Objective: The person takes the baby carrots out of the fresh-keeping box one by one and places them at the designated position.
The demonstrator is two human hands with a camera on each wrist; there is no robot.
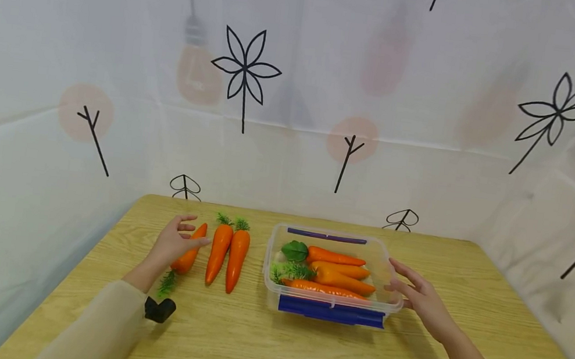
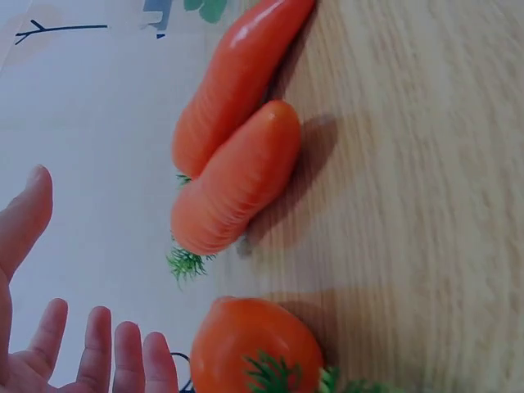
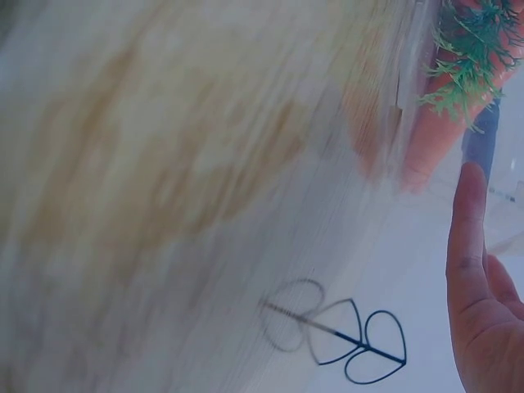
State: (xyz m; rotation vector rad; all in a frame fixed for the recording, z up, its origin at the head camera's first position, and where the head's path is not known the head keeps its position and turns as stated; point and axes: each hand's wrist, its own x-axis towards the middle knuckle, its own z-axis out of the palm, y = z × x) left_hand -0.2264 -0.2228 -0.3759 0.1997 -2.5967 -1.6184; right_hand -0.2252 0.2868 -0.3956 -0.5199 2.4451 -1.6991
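Note:
My left hand (image 1: pixel 175 244) hovers beside the leftmost carrot (image 1: pixel 186 259), thumb and fingers spread, holding nothing. That carrot lies with its green top toward me. To its right, two more carrots (image 1: pixel 219 254) lie side by side, tops pointing away; the left wrist view also shows this pair (image 2: pixel 237 180). A clear plastic container (image 1: pixel 333 297) with blue clips stands right of them, holding several orange carrots (image 1: pixel 342 279), some with green tops. My right hand (image 1: pixel 424 302) is at the container's right wall, its extended fingers at the rim and side; exact contact is hard to tell.
Everything lies on a wood-grain table (image 1: pixel 228 343). Behind it and at both sides hangs a white curtain (image 1: pixel 289 162) with printed plants. Black straps (image 1: pixel 160 310) sit on both wrists.

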